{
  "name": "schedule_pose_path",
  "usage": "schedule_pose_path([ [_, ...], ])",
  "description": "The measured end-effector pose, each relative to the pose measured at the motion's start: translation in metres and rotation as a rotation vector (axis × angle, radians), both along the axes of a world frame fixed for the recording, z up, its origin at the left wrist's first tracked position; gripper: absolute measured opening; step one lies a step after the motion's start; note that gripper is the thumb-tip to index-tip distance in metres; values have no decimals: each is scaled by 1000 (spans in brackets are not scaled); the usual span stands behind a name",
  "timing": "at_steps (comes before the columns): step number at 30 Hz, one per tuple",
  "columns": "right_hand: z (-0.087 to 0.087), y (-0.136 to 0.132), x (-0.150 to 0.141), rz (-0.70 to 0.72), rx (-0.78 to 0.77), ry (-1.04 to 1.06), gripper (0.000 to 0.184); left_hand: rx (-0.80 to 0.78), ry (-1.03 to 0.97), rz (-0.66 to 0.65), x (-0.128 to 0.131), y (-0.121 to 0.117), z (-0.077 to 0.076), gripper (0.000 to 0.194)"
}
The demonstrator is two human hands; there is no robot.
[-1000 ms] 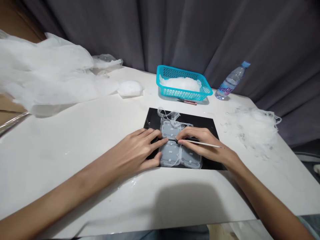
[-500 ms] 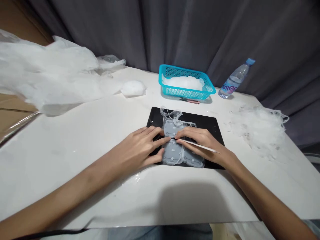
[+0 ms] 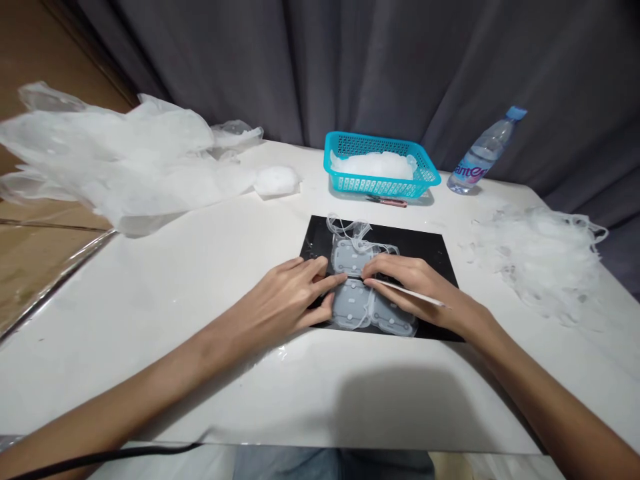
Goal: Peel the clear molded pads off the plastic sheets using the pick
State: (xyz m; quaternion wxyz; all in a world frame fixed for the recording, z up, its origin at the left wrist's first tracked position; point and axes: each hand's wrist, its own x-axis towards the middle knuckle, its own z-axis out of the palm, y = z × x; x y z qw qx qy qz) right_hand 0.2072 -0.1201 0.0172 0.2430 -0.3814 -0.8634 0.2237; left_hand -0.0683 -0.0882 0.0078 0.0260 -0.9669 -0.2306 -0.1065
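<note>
Several grey rounded panels in clear film [image 3: 351, 304] lie on a black mat [image 3: 430, 250], with white strips curled across the upper one. My left hand [image 3: 300, 287] rests flat at their left side, fingers apart. Its outstretched index finger presses at the gap between the upper and lower panels. My right hand [image 3: 420, 287] pinches a slim white pen-like stick [image 3: 413, 292] low down, near that same gap. The stick slants back over the hand toward the wrist. Its working tip is hidden by my fingers, so its exact kind is unclear.
A turquoise basket [image 3: 385, 185] holds white film, with small pink-handled snips [image 3: 390, 201] before it. A water bottle [image 3: 483, 157] stands at back right. White scraps [image 3: 545, 260] lie right; a film heap [image 3: 150, 160] and white bundle [image 3: 277, 181] left. A black cable [image 3: 125, 453] crosses the front edge.
The view has shifted, so the scene sits a little further right. Both hands stay at the gap between the panels, and the stick remains in my right hand.
</note>
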Motion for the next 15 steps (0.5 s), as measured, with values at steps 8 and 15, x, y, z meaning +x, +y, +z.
schedule_pose_path([
  [8,-12,6,-4,50,116,25,14,-45,-61,10,1,4,-3,37],
  [15,-12,5,-1,21,46,54,14,11,-99,-4,3,3,-3,38],
])
